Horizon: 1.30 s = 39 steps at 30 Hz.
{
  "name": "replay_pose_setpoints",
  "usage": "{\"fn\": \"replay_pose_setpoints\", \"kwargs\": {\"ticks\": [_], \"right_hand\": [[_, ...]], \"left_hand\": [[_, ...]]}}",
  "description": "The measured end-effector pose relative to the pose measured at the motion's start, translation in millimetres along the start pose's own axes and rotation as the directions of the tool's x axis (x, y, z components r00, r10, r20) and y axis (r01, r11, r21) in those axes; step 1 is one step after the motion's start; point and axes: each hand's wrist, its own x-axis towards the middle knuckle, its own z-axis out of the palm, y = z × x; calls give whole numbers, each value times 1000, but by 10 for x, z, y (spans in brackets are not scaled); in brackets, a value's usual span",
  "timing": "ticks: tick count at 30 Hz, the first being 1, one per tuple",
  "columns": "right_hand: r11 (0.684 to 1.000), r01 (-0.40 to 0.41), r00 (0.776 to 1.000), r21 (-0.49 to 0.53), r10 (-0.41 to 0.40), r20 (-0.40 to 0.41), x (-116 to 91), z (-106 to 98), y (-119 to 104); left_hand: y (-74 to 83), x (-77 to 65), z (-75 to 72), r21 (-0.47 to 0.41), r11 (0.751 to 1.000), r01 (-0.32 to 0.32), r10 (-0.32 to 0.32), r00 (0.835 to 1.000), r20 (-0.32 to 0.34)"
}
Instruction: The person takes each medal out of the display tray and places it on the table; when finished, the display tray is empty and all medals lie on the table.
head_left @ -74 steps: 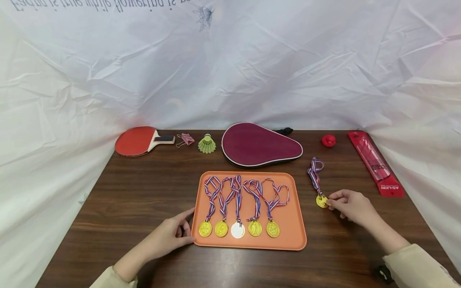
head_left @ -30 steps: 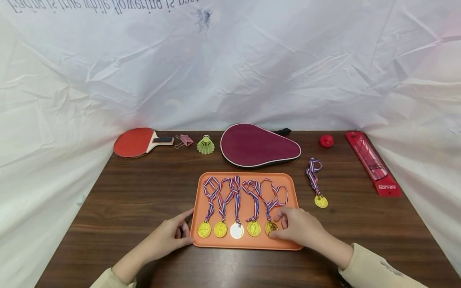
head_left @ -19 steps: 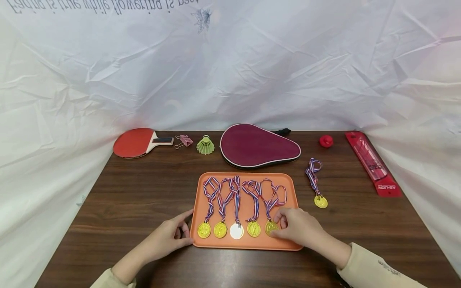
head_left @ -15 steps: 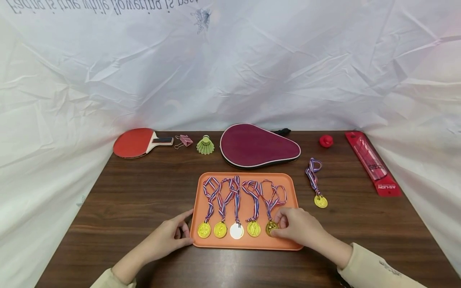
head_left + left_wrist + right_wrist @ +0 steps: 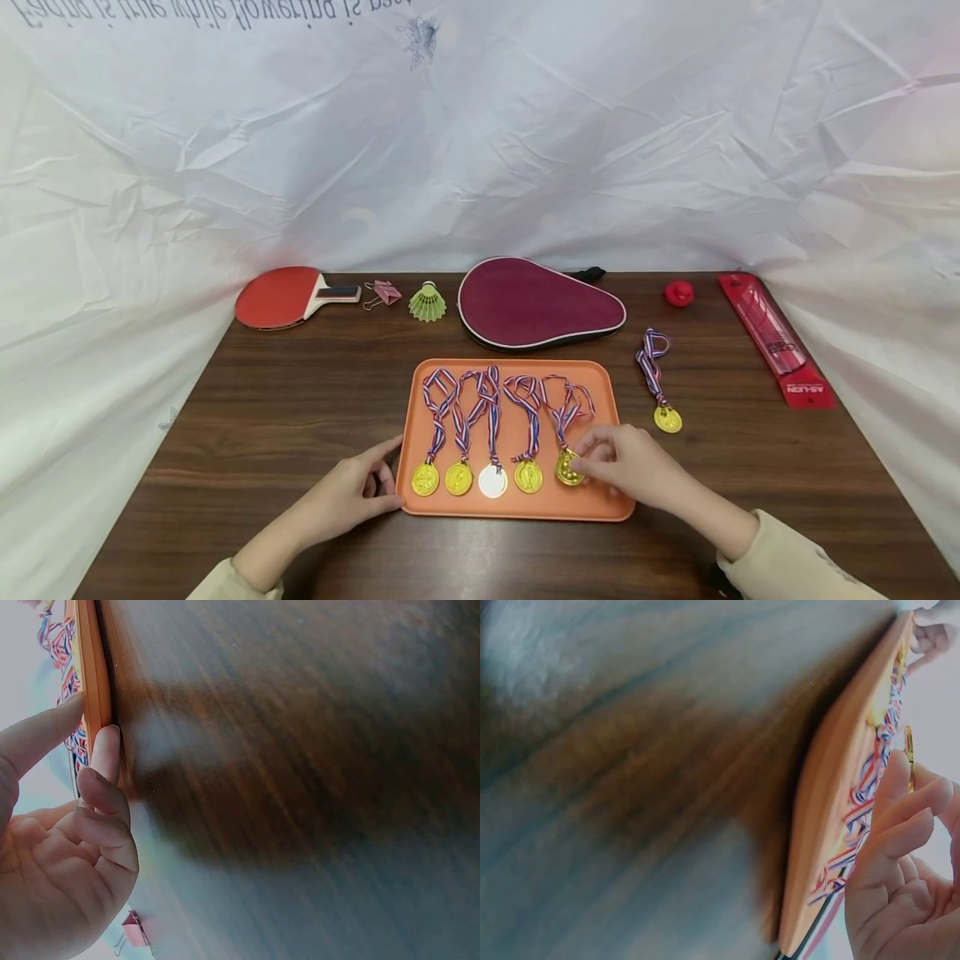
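My right hand [image 5: 641,467] pinches the rim of a gold medal [image 5: 567,469], the rightmost on the orange tray [image 5: 618,496]. In the right wrist view this medal [image 5: 910,742] stands edge-on between thumb and fingers, raised above the tray. Its striped ribbon [image 5: 562,417] trails over the tray. To its left lie a silver medal [image 5: 493,481] and several gold ones, ribbons pointing away from me. My left hand [image 5: 345,496] touches the tray's left edge with thumb and fingertips. The left wrist view shows those fingertips right at the tray's side [image 5: 91,656].
Another gold medal [image 5: 667,419] with ribbon lies on the table right of the tray. Along the back are a red table tennis bat [image 5: 277,297], pink binder clip [image 5: 386,292], yellow-green shuttlecock [image 5: 427,304], maroon bat case [image 5: 536,304], red rubber duck [image 5: 678,293] and red packet [image 5: 776,337].
My right hand has come from the medal off the tray to the rightmost one on it, and now tilts that medal up. The left hand has stayed at the tray's edge.
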Motion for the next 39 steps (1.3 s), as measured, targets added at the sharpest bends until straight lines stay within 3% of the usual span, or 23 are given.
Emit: {"fn": "replay_pose_setpoints", "kwargs": {"ticks": [13, 22, 33, 39], "right_hand": [[996, 35, 996, 86, -28, -89, -121, -364, -157], [997, 42, 988, 59, -32, -154, -211, -635, -179], [997, -11, 981, 72, 25, -190, -278, -1061, -90], [999, -35, 969, 11, 37, -243, -308, -1286, 61]], "left_hand": [[52, -3, -20, 10, 1000, 1, -1, 1000, 1], [69, -1, -31, 32, 999, 5, -5, 1000, 1], [63, -10, -36, 31, 999, 8, -8, 1000, 4], [61, -10, -24, 26, 1000, 4, -4, 1000, 3]]}}
